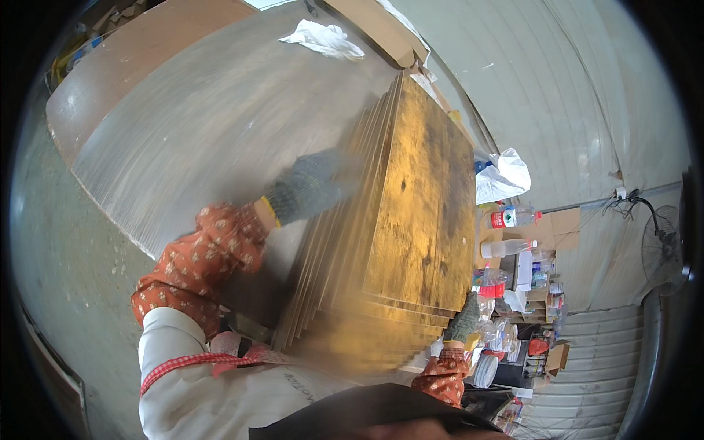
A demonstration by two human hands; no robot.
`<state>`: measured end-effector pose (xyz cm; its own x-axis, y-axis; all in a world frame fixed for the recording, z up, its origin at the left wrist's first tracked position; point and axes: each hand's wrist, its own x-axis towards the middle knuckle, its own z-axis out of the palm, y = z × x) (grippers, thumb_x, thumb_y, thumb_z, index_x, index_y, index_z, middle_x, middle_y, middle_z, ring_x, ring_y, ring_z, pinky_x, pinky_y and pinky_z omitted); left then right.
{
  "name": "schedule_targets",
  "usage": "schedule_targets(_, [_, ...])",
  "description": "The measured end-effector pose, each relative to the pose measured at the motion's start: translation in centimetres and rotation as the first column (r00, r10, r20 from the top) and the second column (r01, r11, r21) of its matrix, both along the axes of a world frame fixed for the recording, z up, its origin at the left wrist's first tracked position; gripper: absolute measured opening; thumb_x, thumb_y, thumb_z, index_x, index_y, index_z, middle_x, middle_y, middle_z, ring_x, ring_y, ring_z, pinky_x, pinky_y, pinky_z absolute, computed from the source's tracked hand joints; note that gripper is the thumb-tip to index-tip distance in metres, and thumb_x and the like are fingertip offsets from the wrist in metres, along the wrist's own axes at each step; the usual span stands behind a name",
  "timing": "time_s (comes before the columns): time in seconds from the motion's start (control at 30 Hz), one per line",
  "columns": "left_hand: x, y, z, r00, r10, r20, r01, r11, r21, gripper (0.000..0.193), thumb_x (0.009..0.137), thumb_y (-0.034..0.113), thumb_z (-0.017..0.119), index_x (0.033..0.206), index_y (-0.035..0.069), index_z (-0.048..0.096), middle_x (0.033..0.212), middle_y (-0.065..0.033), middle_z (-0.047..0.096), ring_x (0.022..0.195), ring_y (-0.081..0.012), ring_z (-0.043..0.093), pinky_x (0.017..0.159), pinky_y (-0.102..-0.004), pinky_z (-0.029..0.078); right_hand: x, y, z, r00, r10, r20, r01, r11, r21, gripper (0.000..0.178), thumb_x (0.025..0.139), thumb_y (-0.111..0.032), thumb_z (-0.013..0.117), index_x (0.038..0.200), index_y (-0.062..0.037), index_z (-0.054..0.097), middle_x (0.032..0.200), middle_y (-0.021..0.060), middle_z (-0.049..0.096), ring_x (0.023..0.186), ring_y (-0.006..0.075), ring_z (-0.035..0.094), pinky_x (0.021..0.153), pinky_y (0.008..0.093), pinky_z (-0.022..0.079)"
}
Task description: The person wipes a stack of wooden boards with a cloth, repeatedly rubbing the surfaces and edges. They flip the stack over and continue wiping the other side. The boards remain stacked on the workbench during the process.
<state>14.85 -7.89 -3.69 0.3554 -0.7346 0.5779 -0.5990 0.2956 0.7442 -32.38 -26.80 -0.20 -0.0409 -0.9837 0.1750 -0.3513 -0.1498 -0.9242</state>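
The stack of thin boards (pixel 411 220) rests on the worktop (pixel 205 125). The gloved left hand (pixel 312 183) presses flat against its side, steadying it; the right hand (pixel 463 319) closes around the near corner.

The stack of boards (pixel 411 242) lies on the worktable (pixel 198 132). The left hand (pixel 312 183) rests against the stack's left edge; the right hand (pixel 463 319) is at its near right corner. A cloth (pixel 323 38) lies behind the stack. Bottles (pixel 510 231) stand to its right.
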Motion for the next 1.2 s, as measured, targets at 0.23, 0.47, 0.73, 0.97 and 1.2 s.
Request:
schedule_targets(0.23, [2.4, -4.6, 1.0, 0.971, -0.105, -0.215, 0.130, 0.986, 0.105, 0.041, 0.089, 0.021, 0.068, 0.127, 0.009, 0.059, 0.133, -0.0163, 0.054, 0.121, -0.0302, 0.054, 0.103, -0.0383, 0.044, -2.2, 0.6, -0.4, 0.754, -0.131, -0.644, -0.077, 0.956, -0.285, 0.029, 0.099, -0.012, 0.043, 0.115, 0.0056, 0.059, 0.108, 0.0194, 0.065, 0.098, 0.0295, 0.062, 0.088, 0.0386, 0.048])
schedule_targets(0.47, [4.3, -4.2, 1.6, 0.890, 0.049, 0.454, -0.055, 0.999, -0.002, 0.038, 0.087, 0.015, 0.064, 0.125, 0.017, 0.062, 0.131, -0.0162, 0.055, 0.119, -0.0339, 0.055, 0.097, -0.0413, 0.048, -3.4, 0.9, -0.5, 0.994, -0.030, -0.105, 0.028, 0.999, -0.020, 0.034, 0.101, -0.021, 0.046, 0.120, 0.0039, 0.058, 0.116, 0.0132, 0.060, 0.105, 0.0206, 0.055, 0.095, 0.0356, 0.043])
schedule_targets(0.73, [4.8, -4.5, 0.9, 0.746, 0.086, 0.660, 0.046, 0.983, -0.180, 0.032, 0.086, 0.011, 0.062, 0.118, 0.015, 0.066, 0.126, -0.0139, 0.059, 0.116, -0.0328, 0.057, 0.095, -0.0409, 0.050, -7.6, 0.1, -2.0, 0.790, 0.012, -0.614, -0.096, 0.990, -0.104, 0.049, 0.094, -0.002, 0.037, 0.143, -0.0001, 0.040, 0.142, 0.0171, 0.047, 0.133, 0.0319, 0.042, 0.114, 0.0430, 0.028])
schedule_targets(0.97, [4.8, -4.9, -1.3, 0.895, -0.267, -0.358, 0.218, 0.961, -0.173, 0.032, 0.090, 0.011, 0.064, 0.122, 0.005, 0.061, 0.127, -0.0120, 0.057, 0.116, -0.0256, 0.057, 0.099, -0.0353, 0.048, -7.5, 0.1, -2.3, 0.837, 0.025, -0.547, -0.065, 0.996, -0.054, 0.049, 0.093, -0.001, 0.037, 0.141, -0.0011, 0.043, 0.141, 0.0166, 0.048, 0.130, 0.0329, 0.044, 0.112, 0.0436, 0.029])
schedule_targets(1.2, [1.4, -5.0, 0.6, 0.849, -0.092, -0.520, 0.190, 0.972, 0.139, 0.049, 0.088, 0.016, 0.069, 0.130, 0.002, 0.051, 0.129, -0.0098, 0.054, 0.123, -0.0202, 0.050, 0.105, -0.0327, 0.041, -6.2, 1.2, -1.1, 0.814, 0.008, -0.581, -0.088, 0.990, -0.109, 0.048, 0.093, -0.002, 0.038, 0.141, -0.0015, 0.043, 0.141, 0.0162, 0.049, 0.130, 0.0321, 0.043, 0.112, 0.0431, 0.030])
